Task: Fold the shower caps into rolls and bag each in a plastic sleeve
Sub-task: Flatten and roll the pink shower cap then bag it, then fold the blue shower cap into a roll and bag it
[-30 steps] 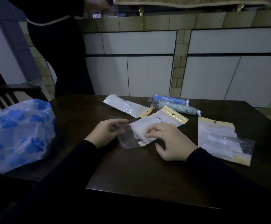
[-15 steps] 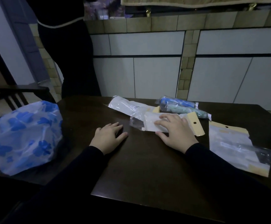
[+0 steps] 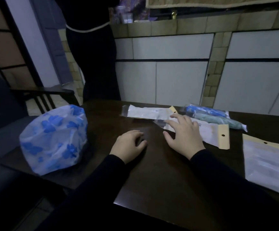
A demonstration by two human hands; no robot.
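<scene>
A puffed white shower cap with blue flowers [image 3: 53,139] sits at the left end of the dark table [image 3: 165,177]. My left hand [image 3: 128,145] rests on the table to its right, fingers loosely curled, holding nothing. My right hand [image 3: 183,134] lies with spread fingers over a filled white sleeve with a tan header [image 3: 213,134]. Behind it lie another filled white sleeve [image 3: 148,112] and two bagged rolls, one blue [image 3: 207,111], one green [image 3: 218,120]. A flat sleeve [image 3: 268,162] lies at the right.
A person in dark clothes [image 3: 92,55] stands beyond the table's far left corner, by a tiled counter with white cabinet doors [image 3: 168,77]. A dark chair [image 3: 40,95] stands at the left. The table's front edge is near my sleeves.
My hands let go of the white sleeve they were working on. The right hand slid it away toward the other bagged pieces and now lies over it. The left hand pulled back onto the table.
</scene>
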